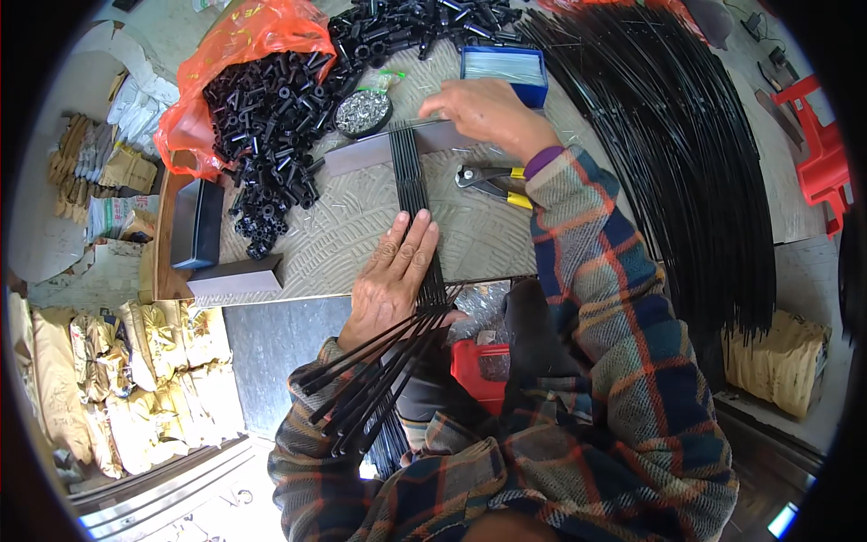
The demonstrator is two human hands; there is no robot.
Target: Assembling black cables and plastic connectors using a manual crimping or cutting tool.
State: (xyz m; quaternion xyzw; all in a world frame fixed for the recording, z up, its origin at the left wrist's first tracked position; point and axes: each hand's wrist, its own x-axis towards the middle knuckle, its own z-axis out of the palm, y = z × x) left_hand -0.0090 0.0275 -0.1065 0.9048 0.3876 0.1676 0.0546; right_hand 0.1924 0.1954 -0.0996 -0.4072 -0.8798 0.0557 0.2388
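Note:
My left hand (393,275) lies across a bundle of thin black rods (411,176) at the table's near edge. Its fingers are stretched over them, and the thumb is partly hidden beneath. Several rods fan out from there over my left sleeve. The far rod ends lie over a grey metal angle strip (357,158). My right hand (483,108) is closed, with thumb and fingertips together just beyond this strip; what they pinch is too small to make out. Close by are a round dish of small silvery parts (363,112) and a blue box (531,93) of thin pale sticks.
Yellow-handled cutters (492,182) lie right of the rods. Black tubular parts (266,108) spill from an orange bag (185,126). Many long black rods (695,172) cover the right side. A dark box (197,224) and another metal angle (237,277) sit at the left edge.

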